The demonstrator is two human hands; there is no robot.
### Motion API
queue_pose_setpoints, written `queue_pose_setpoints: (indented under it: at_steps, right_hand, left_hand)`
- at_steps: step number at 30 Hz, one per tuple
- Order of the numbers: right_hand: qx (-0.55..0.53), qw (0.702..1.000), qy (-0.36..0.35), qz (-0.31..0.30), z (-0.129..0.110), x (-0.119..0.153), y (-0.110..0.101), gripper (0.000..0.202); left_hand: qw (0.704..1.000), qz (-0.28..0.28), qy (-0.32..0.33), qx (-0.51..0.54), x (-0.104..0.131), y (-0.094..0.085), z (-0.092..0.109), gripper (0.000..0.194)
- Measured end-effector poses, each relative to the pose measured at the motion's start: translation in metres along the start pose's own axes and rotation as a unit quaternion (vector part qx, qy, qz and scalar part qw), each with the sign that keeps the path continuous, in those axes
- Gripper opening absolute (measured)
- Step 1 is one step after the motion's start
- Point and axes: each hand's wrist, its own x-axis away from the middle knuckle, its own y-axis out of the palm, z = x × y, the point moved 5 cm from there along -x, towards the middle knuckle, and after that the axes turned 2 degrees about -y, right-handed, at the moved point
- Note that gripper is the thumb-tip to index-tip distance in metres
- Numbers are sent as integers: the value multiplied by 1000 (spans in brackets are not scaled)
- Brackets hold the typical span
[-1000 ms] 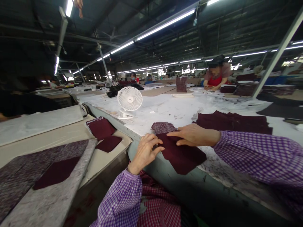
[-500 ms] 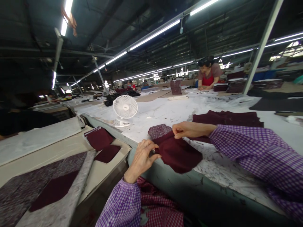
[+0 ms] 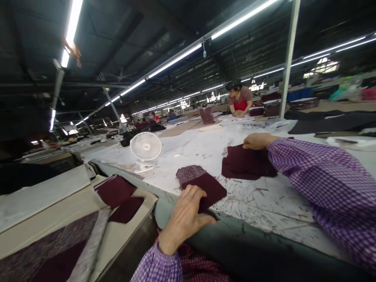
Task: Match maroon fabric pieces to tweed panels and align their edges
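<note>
Right hand (image 3: 258,141) has its fingers bunched narrow on the upper edge of a dark maroon cloth (image 3: 245,166), flat on the table and kinda angular, with a ragged outline. Left hand (image 3: 186,215) is spread wide, thumb sticking well out from the fingers, fingertips over the near side of a 2nd maroon panel (image 3: 214,190). That panel looks smooth and matte, pointy at the right corner, and a speckled grey-maroon cloth (image 3: 190,173) with a clipped-corner shape peeks out at its far end.

Can't tell how many layers the right hand has, since its thumb is out of sight. The purple gingham sleeve (image 3: 311,176) blocks whatever's right of that cloth, and the left hand covers part of the panel. At bottom left, more speckled fabric (image 3: 67,235) gets cut off by the frame.

Tabletop (image 3: 196,149) is white, scuffed and streaky, with a white fan (image 3: 146,146) near the left edge. Farther back, a person in a red apron (image 3: 241,105) leans over the work surface, under strip lights (image 3: 175,60) and a dark roof.
</note>
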Motion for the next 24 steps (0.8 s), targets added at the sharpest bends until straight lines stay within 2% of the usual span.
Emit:
queue_pose_setpoints:
  at_steps: [2, 4, 5, 7, 9, 10, 11, 15, 20, 22, 24]
  right_hand:
    - [4, 1000, -6, -11, -16, 6, -7, 24]
    - [-52, 995, -85, -25, -46, 16, -16, 27]
    - [-101, 983, -146, -50, -65, 22, -19, 30]
    - [-186, 937, -260, -143, -104, 39, -19, 38]
    - [-207, 894, -334, -217, -139, 56, -15, 53]
    - [-198, 889, -352, -217, -153, 61, -13, 58]
    - [-185, 892, -363, -196, -165, 65, -12, 56]
    - [-109, 916, -379, -79, -194, 70, -9, 17]
    - [-108, 909, -402, -1, -205, 71, -6, 15]
    - [-142, 901, -405, 58, -207, 72, -11, 17]
    - [-191, 895, -384, 121, -205, 72, -20, 17]
  left_hand:
    - [998, -28, -7, 50, -3, 4, -3, 27]
    - [991, -38, -38, 120, -6, 4, -12, 13]
    - [984, -36, -64, 161, -7, 4, -18, 13]
    - [963, -7, -137, 233, -7, 3, -33, 15]
    - [940, 31, -202, 271, -6, 3, -44, 19]
    - [935, 41, -219, 276, -5, 4, -47, 21]
    - [935, 44, -225, 273, -5, 5, -48, 21]
    - [954, 29, -193, 230, -11, 3, -36, 20]
    - [983, 2, -160, 85, -32, 0, -14, 23]
    - [986, 20, -161, 25, -39, 0, -15, 20]
    - [982, 43, -183, 23, -41, 1, -23, 30]
